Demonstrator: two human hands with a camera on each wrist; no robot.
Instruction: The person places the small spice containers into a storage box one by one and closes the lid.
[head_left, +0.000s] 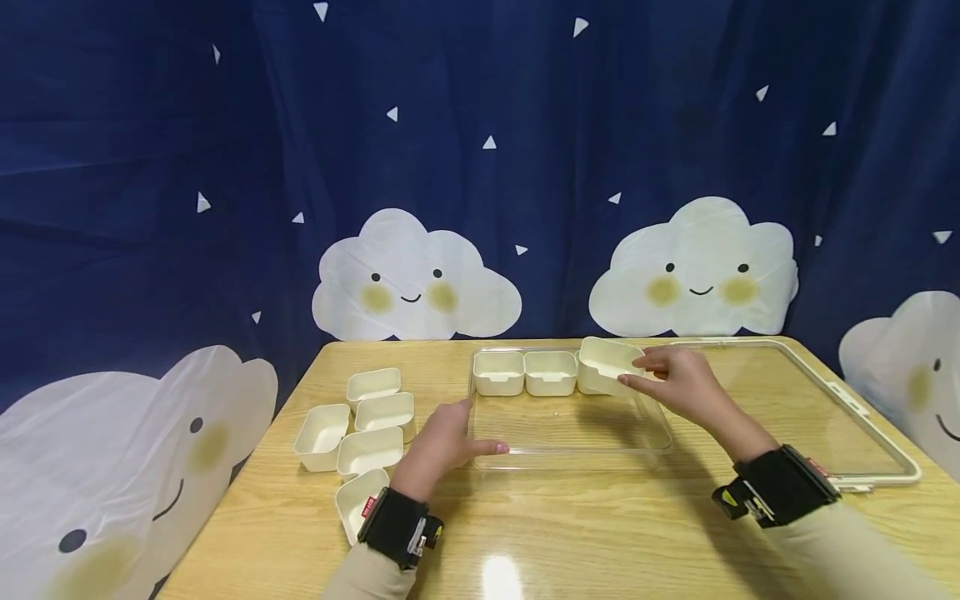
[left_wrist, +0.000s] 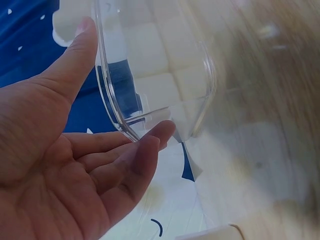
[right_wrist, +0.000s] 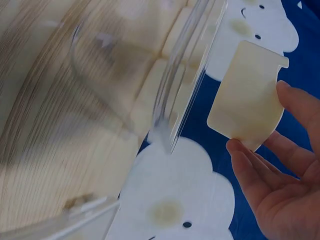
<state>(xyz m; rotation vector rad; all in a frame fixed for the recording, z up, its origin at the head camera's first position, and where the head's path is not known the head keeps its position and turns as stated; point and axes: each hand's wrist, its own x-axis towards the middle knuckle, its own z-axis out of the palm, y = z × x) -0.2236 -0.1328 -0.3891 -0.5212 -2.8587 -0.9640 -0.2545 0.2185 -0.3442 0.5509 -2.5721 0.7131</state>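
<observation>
The right hand [head_left: 678, 382] pinches a cream cup [head_left: 606, 365] at the clear tray's [head_left: 570, 429] two o'clock corner; the left hand [head_left: 442, 442], fingers relaxed, steadies the tray's rim. Next, seating it beside two others.

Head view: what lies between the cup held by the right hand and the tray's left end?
Two cream cups side by side in the clear tray, shown in the head view.

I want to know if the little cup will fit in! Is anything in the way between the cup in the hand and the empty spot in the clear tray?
Nothing visible blocks it. The right hand holds the cream cup tilted over the clear tray, right beside the two cups already seated. The tray floor in front is bare, and the left hand only touches the tray's near-left corner.
</observation>
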